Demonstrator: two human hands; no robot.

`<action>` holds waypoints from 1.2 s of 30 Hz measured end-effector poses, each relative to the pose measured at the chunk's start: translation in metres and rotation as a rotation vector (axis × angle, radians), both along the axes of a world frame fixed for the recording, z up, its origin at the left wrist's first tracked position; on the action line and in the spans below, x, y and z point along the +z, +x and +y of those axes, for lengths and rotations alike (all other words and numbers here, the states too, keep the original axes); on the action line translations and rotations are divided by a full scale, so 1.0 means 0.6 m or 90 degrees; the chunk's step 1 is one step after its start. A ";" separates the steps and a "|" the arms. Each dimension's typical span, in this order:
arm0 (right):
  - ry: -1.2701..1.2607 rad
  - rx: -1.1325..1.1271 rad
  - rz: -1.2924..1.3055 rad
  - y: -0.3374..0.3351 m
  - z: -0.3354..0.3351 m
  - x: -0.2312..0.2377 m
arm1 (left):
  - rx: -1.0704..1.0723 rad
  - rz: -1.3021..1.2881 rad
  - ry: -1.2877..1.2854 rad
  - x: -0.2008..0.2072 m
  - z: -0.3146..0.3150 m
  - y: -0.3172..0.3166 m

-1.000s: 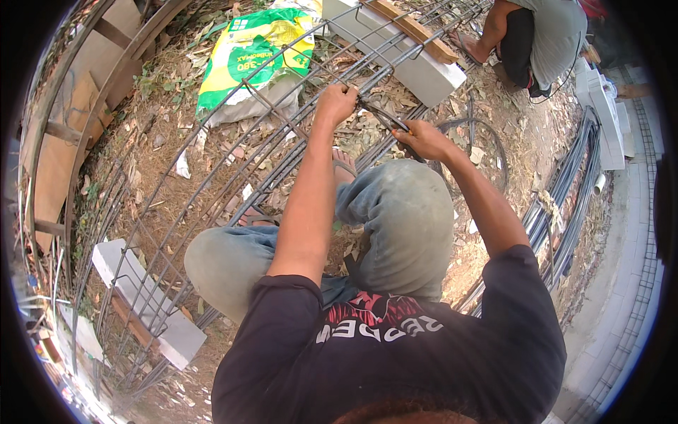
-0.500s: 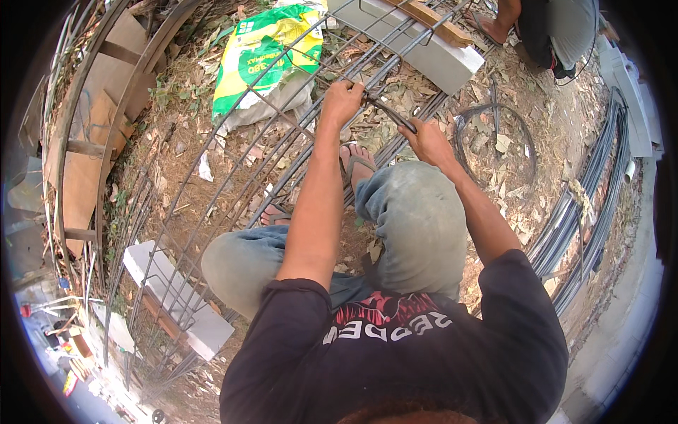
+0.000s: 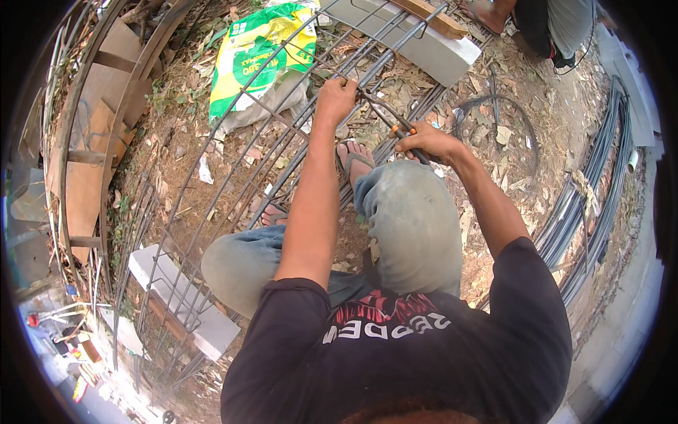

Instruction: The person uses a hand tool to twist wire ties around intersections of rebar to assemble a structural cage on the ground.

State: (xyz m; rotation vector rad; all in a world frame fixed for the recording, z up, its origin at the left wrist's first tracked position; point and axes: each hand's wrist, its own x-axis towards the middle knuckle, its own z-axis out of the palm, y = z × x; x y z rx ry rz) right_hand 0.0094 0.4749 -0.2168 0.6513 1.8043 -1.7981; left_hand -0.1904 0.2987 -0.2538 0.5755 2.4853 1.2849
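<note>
A rebar cage [image 3: 244, 91] of long dark bars and square stirrups lies diagonally in front of me, over my sandalled feet. My left hand [image 3: 335, 101] is closed at the cage's bars, its fingers curled; what they pinch is too small to make out. In my right hand [image 3: 432, 143] are long-handled pincers [image 3: 385, 111] with orange marks on the handles. Their jaw end reaches left to the bars just beside my left fingers. The handles slant down to the right, partly covered by my right fingers.
Pale blocks [image 3: 452, 58] [image 3: 212, 331] support the cage's ends, with timber [image 3: 434, 21] on the far one. A yellow-green sack [image 3: 261, 56] lies beyond. To the right are coiled wire [image 3: 526, 116] and bundled bars [image 3: 600, 177]. Another person [image 3: 540, 28] crouches far right.
My right hand has shifted slightly down and its grip has turned, so the pincers' handles now show more and sit spread apart. My left hand stays at the bars.
</note>
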 end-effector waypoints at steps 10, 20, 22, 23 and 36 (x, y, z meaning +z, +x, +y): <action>0.416 0.225 0.111 -0.032 0.024 0.054 | 0.000 -0.016 0.011 0.001 -0.001 -0.001; 0.765 0.274 0.252 -0.043 0.031 0.054 | -0.008 -0.024 0.003 0.002 -0.001 0.002; 0.684 0.255 0.164 -0.039 0.022 0.050 | -0.014 -0.028 0.016 0.008 0.001 0.004; 0.659 0.267 0.209 -0.038 0.015 0.047 | -0.001 -0.043 0.029 0.011 0.000 0.005; 1.059 0.223 0.527 -0.009 0.015 0.088 | -0.020 0.022 0.059 -0.010 -0.001 -0.005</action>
